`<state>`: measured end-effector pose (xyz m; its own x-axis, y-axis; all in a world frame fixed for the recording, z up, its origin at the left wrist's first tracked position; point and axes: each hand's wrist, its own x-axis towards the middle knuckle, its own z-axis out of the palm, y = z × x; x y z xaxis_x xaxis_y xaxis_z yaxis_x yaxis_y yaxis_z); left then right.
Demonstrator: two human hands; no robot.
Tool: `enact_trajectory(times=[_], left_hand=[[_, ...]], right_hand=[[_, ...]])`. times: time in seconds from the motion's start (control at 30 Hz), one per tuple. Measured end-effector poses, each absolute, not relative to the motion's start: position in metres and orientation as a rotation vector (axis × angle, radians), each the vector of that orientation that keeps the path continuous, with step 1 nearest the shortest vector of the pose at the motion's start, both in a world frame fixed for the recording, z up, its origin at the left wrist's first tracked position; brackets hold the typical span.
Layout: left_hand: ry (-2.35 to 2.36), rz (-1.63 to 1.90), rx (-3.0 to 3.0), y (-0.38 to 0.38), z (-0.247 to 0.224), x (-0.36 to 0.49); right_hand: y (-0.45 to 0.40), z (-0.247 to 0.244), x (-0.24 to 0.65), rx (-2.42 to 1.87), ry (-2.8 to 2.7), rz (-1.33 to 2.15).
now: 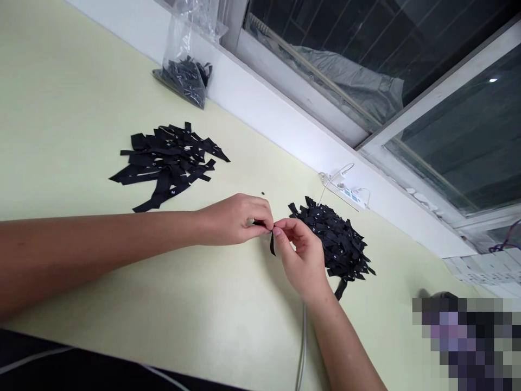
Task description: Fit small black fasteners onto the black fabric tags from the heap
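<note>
Near the middle of the view, my left hand [240, 217] pinches a small black strip [272, 244], and my right hand [303, 252] pinches the same strip from the other side. The fingertips of both hands almost meet, and one end of the strip hangs down between them. Behind and left of my hands lies a loose pile of black strips [173, 157] with small white marks. A denser pile of black strips [337, 239] lies just beyond my right hand, which covers part of its near edge.
A clear plastic bag [185, 76] with black pieces stands against the low white wall. Past the right pile are a white power strip [350, 194] and cables. A white cable [303, 347] runs under my right forearm. A blurred-out shape is at the lower right.
</note>
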<state>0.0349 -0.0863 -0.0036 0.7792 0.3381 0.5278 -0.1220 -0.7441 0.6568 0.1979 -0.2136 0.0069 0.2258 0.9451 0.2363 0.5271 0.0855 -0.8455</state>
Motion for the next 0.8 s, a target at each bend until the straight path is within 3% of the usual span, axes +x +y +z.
enact_trajectory(times=[0.33, 0.8], left_hand=[[0.185, 0.841, 2.264, -0.0861, -0.0021, 0.0345], [0.282, 0.808, 2.265, -0.0866, -0.0002, 0.0337]], right_hand=[[-0.2111, 0.0035, 0.1986, -1.472, -1.278, 0.778], [-0.2113, -0.0017, 0.1949, -1.499, -1.310, 0.653]])
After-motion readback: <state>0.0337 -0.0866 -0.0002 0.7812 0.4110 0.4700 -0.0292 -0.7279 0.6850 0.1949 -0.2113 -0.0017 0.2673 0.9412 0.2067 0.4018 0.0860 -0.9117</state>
